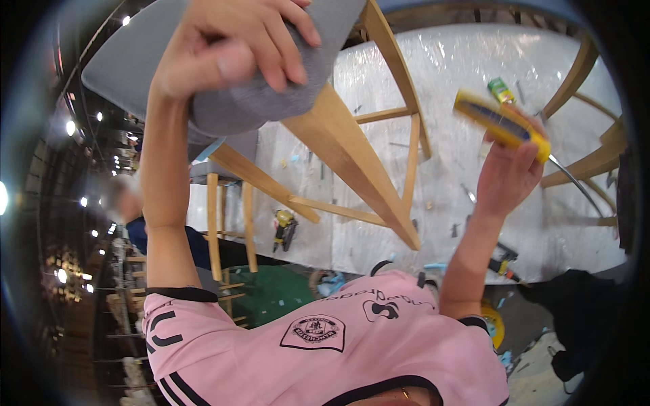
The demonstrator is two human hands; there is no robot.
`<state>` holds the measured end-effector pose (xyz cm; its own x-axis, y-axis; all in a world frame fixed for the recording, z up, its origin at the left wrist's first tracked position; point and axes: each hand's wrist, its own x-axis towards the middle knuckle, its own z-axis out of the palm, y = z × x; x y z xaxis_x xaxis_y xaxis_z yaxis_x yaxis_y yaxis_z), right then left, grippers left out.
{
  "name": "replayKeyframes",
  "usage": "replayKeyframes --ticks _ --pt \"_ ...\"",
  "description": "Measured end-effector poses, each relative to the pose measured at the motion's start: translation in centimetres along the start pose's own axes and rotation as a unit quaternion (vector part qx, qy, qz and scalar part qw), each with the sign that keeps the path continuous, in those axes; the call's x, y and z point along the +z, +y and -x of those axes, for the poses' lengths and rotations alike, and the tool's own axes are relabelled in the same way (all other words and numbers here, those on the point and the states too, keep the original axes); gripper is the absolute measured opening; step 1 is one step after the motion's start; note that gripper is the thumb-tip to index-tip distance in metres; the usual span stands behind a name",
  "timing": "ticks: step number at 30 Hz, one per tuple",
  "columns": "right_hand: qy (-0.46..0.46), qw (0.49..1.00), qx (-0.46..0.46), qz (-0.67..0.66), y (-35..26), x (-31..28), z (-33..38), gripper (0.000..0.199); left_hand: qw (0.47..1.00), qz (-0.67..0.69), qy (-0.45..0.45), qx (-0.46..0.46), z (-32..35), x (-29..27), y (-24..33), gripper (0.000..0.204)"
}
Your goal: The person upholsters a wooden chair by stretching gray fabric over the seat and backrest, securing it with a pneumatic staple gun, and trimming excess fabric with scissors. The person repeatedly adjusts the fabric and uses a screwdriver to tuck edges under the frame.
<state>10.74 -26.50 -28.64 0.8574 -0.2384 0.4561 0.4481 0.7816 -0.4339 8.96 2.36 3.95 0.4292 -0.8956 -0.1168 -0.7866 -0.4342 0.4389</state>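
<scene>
My left hand [230, 47] is raised at the top left and grips the edge of a grey padded chair seat [135, 54]. The chair's light wooden legs and rungs [352, 162] slant down toward the middle of the view. My right hand [508, 172] is closed around the yellow handle of a screwdriver [497, 122] with a dark stripe. Its metal shaft [575, 183] curves away to the lower right. The two hands are apart, with the chair legs between them.
A white surface covered in plastic sheet [460, 81] lies below, strewn with small parts and a green object [501, 89]. A yellow and black power drill [284, 227] lies near its edge. Other wooden chair frames stand at left [215, 223] and right [589, 162]. Another person [128, 203] is at left.
</scene>
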Motion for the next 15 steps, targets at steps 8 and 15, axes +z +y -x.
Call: replayKeyframes --ticks 8,15 --pt "-0.125 0.99 0.065 0.022 0.6 12.6 -2.7 0.03 0.864 -0.128 0.346 -0.343 9.0 4.1 -2.6 0.052" --pt "-0.153 0.978 -0.017 0.142 0.0 14.3 -3.1 0.035 0.874 -0.007 0.347 -0.34 5.6 1.3 -3.6 0.05"
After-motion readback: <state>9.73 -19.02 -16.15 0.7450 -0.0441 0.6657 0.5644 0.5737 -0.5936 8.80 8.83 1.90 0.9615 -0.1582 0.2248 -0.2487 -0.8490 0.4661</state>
